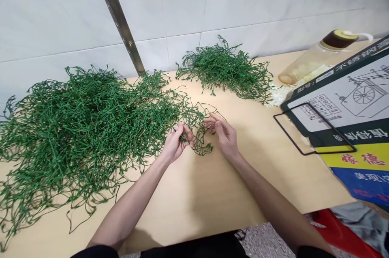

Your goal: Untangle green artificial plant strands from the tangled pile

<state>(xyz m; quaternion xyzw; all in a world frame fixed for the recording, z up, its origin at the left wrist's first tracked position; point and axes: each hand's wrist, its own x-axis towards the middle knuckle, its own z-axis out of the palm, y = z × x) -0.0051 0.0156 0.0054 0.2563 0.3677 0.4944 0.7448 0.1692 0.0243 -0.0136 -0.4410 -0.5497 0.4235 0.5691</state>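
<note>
You see through one camera on your head, looking forward and down across the table (188,205) toward the tiled wall (182,2), close enough that your forearms enter from the bottom edge and the far edge shows

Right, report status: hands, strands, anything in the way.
Left hand grip pinched on green strands. Right hand open, fingertips touching same strands. Big tangled pile adjoining left; smaller pile behind, apart.
</note>
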